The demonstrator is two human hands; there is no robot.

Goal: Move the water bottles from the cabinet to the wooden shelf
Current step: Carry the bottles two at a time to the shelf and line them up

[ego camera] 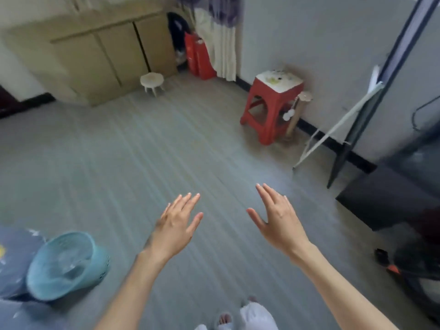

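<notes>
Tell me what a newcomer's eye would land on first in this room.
First, the two bare hands held out over the grey floor, the left hand and right hand, both open and holding nothing. Next, the red stool against the right wall, and the teal basket tipped on its side at lower left. The beige cabinet stands at the far left, doors shut.

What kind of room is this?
Likely a lived-in home room: beige cabinet against the far wall, red plastic stool, curtain, teal basket on the floor. Both hands empty.
</notes>
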